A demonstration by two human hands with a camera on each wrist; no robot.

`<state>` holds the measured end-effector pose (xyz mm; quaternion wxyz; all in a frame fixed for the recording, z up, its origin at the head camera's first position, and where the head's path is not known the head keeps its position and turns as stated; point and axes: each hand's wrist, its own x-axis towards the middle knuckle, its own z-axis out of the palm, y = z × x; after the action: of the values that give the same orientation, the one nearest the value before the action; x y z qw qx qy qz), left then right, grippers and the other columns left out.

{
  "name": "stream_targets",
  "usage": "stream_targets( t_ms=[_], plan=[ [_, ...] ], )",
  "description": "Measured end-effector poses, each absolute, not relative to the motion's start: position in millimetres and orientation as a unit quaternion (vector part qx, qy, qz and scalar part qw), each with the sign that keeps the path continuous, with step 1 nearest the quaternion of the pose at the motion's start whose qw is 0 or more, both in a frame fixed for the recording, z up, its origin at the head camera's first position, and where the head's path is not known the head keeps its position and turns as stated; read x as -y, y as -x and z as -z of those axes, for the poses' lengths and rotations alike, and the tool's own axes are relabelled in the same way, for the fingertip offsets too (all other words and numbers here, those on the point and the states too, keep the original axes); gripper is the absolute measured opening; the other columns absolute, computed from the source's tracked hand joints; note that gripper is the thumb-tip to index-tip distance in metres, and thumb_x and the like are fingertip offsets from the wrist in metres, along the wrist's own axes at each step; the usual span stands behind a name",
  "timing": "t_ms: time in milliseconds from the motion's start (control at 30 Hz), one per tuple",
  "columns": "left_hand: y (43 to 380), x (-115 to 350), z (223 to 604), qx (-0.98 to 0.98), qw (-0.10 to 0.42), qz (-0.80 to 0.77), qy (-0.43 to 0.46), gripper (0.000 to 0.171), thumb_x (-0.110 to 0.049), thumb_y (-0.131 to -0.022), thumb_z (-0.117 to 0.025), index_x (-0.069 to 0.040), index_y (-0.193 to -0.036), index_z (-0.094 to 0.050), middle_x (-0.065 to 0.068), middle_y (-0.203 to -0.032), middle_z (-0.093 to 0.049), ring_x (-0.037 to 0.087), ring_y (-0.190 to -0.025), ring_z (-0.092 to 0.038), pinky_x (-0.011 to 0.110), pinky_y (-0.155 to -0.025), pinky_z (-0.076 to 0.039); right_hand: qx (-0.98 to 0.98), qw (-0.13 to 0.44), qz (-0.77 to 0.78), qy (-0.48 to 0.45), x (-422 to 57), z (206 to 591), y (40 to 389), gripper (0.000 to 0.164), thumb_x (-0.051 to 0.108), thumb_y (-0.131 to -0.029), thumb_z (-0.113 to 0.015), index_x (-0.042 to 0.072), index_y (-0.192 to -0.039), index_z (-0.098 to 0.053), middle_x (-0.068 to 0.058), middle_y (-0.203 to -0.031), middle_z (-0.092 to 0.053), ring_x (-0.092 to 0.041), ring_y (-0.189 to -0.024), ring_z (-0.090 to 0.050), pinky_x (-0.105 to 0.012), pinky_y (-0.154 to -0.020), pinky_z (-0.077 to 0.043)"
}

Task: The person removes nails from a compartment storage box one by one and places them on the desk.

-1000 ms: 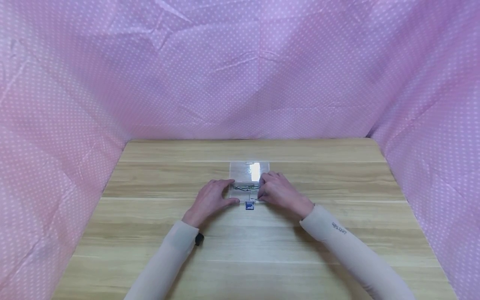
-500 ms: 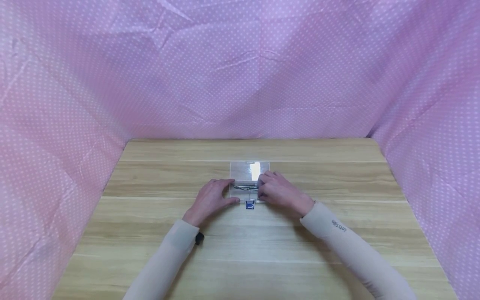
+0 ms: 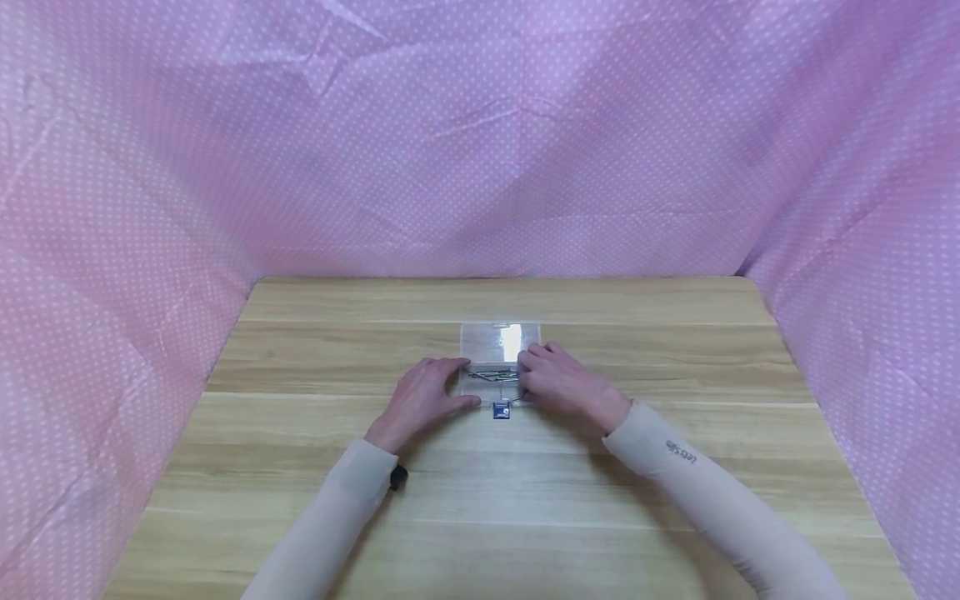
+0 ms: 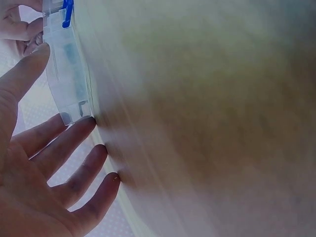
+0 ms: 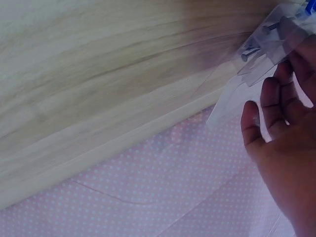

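A clear plastic box [image 3: 480, 393] lies with its lid [image 3: 483, 342] folded back on the table. Several long, thin, headed metal fasteners [image 3: 491, 376] lie in its rear compartment; whether screws or nails, I cannot tell. My left hand [image 3: 423, 396] grips the box's left end, thumb in front and forefinger behind. At the right end, my right hand [image 3: 558, 382] reaches into the box with bent fingers. Its thumb and forefinger pinch a thin metal fastener [image 3: 517, 399] over the front compartment, mostly hidden by the hand. In the right wrist view, fastener heads [image 5: 249, 54] show through the plastic.
A blue latch [image 3: 501, 410] hangs at the box's front edge. The wood-grain table [image 3: 480, 500] reaches out around both arms. Pink dotted cloth [image 3: 480, 167] stands behind the table and along both sides.
My right hand has shifted slightly at the box's right end, its fingertips moving a little within the front compartment. My left hand keeps its hold on the box.
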<state>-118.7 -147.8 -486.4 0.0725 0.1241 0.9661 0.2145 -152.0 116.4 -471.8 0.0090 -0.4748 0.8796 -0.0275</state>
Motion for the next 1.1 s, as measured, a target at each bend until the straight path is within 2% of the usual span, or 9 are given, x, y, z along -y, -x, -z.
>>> stream_targets(
  t_ms=[233, 433, 700, 833, 1100],
  plan=[
    [118.2, 145.4, 483.8, -0.966, 0.07, -0.215, -0.127, 0.077, -0.052, -0.081, -0.085, -0.015, -0.144, -0.061, 0.006, -0.126, -0.07, 0.024, -0.108, -0.061, 0.04, -0.089, -0.054, -0.873, 0.006, 0.029, 0.487, -120.6, 467.4, 152.9, 0.01, 0.02, -0.097, -0.073, 0.02, -0.087, -0.072, 0.004, -0.102, -0.058, -0.019, -0.097, -0.05, -0.035, -0.086, -0.044],
    [118.2, 144.2, 483.5, -0.965, 0.075, -0.22, -0.119, 0.078, -0.052, -0.081, -0.086, -0.014, -0.144, -0.061, 0.007, -0.131, -0.069, 0.025, -0.111, -0.061, 0.042, -0.092, -0.054, -0.881, 0.027, 0.052, 0.469, -124.0, 464.5, 152.6, 0.005, 0.02, -0.097, -0.072, 0.017, -0.093, -0.073, 0.002, -0.109, -0.065, -0.019, -0.104, -0.054, -0.04, -0.096, -0.047],
    [115.6, 143.3, 484.7, -0.965, 0.072, -0.224, -0.117, 0.076, -0.05, -0.081, -0.086, -0.014, -0.143, -0.061, 0.007, -0.129, -0.069, 0.025, -0.112, -0.062, 0.043, -0.093, -0.053, -0.881, 0.035, 0.111, 0.459, -132.9, 462.7, 150.3, 0.003, 0.017, -0.095, -0.072, 0.017, -0.096, -0.074, 0.0, -0.111, -0.067, -0.021, -0.112, -0.057, -0.046, -0.104, -0.046],
    [113.7, 142.5, 483.7, -0.965, 0.07, -0.224, -0.116, 0.077, -0.05, -0.081, -0.086, -0.014, -0.144, -0.061, 0.008, -0.131, -0.069, 0.026, -0.113, -0.062, 0.044, -0.095, -0.053, -0.881, 0.021, 0.139, 0.451, -137.6, 461.6, 148.3, 0.004, 0.017, -0.095, -0.073, 0.015, -0.097, -0.075, -0.001, -0.109, -0.069, -0.023, -0.111, -0.06, -0.05, -0.108, -0.045],
    [111.1, 142.1, 484.5, -0.968, 0.068, -0.214, -0.111, 0.077, -0.051, -0.081, -0.086, -0.014, -0.144, -0.061, 0.008, -0.132, -0.069, 0.026, -0.113, -0.061, 0.043, -0.094, -0.054, -0.874, -0.029, 0.166, 0.456, -148.5, 464.5, 147.7, 0.006, 0.014, -0.09, -0.077, 0.011, -0.096, -0.074, 0.0, -0.099, -0.07, -0.021, -0.101, -0.065, -0.048, -0.103, -0.05]
  ],
)
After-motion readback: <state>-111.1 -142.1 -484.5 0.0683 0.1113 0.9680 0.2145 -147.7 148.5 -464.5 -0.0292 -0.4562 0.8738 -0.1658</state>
